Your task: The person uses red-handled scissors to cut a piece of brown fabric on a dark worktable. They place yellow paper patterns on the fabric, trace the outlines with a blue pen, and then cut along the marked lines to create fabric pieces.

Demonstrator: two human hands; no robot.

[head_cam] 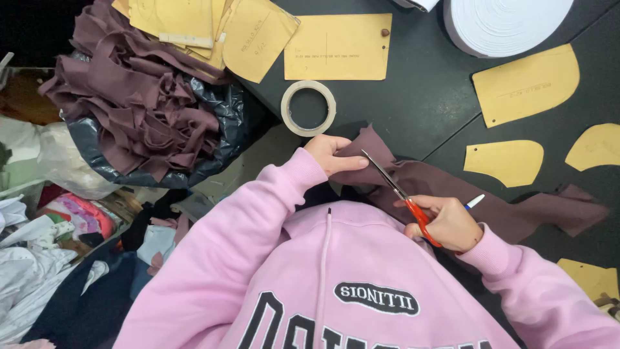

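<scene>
The right hand (449, 223) grips orange-handled scissors (400, 194), blades slightly parted, pointing far-left along the maroon fabric (510, 210). The left hand (332, 155) pinches the fabric's edge just beside the blade tips.

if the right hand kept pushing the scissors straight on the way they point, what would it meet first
The right hand aims the scissors up and left over the maroon cloth. Going straight on, the tips would probably first meet the left hand pinning the cloth, though depth is unclear.

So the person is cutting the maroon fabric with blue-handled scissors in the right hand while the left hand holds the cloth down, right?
Not quite: the head view shows the scissors have orange-red handles, not blue. The rest stands: the right hand works them through the maroon fabric while the left hand holds it down.
</scene>
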